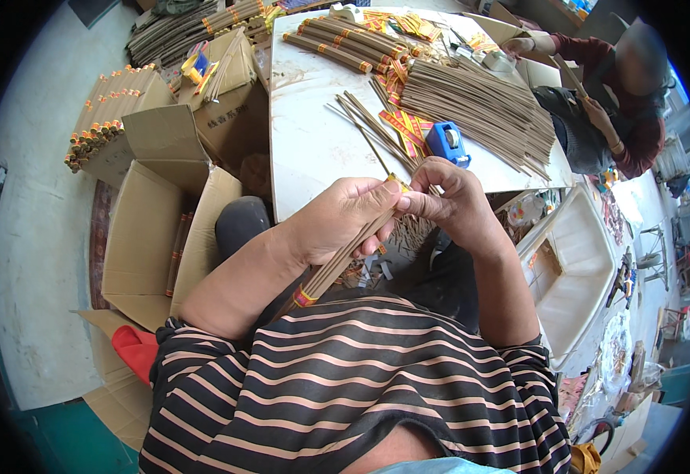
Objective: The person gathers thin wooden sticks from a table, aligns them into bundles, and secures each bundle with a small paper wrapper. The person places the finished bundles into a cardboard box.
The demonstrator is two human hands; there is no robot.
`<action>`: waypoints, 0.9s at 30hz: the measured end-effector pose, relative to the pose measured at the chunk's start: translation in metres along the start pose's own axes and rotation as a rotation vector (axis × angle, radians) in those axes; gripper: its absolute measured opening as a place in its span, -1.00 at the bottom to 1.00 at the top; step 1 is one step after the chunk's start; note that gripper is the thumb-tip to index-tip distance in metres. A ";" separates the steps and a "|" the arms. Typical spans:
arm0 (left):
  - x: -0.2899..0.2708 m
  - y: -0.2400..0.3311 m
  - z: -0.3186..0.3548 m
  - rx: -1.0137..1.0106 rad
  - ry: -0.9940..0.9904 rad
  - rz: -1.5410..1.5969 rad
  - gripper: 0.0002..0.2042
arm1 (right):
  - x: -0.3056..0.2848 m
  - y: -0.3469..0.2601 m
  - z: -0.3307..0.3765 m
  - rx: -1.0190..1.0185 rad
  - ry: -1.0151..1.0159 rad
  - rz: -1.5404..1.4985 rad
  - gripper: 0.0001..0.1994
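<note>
My left hand (341,217) is closed around a slim bundle of brown incense sticks (331,270), which slants down toward my striped shirt. A red and yellow paper band (305,297) circles the bundle's lower end. At the upper end, my right hand (454,207) pinches a yellow paper band (396,182), its thumb close to the left thumb. Fingers partly hide how far this band goes round. Just beyond my hands, loose incense sticks (361,125) and a blue tape dispenser (447,144) lie on the white table (305,150).
A broad pile of loose sticks (471,107) and banded bundles (337,43) cover the table's far part. To the left stand an open cardboard box (143,237) and stacked bundles (112,110). A white tub (578,268) is at right. Another person (633,95) sits far right, holding sticks.
</note>
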State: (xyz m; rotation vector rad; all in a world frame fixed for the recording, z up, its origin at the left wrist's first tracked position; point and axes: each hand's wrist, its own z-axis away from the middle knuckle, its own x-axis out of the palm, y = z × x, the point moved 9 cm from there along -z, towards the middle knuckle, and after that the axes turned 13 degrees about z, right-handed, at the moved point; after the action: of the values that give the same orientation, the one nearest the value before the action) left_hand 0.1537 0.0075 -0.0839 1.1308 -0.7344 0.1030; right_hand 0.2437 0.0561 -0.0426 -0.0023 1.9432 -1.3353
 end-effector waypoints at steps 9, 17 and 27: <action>-0.001 -0.002 -0.003 -0.007 -0.069 0.244 -0.55 | 0.003 0.005 -0.001 -0.086 0.022 -0.089 -0.72; 0.022 -0.006 -0.004 -0.104 -0.331 0.540 -0.59 | 0.007 0.005 -0.007 -0.234 0.061 -0.228 -0.71; 0.019 -0.013 -0.007 -0.167 -0.350 0.631 -0.57 | 0.014 0.017 -0.009 -0.328 0.064 -0.432 -0.73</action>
State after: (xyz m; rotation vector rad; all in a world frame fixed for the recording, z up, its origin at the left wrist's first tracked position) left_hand 0.1774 0.0025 -0.0847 0.7307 -1.3726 0.3742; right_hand 0.2353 0.0653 -0.0635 -0.5732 2.2811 -1.2705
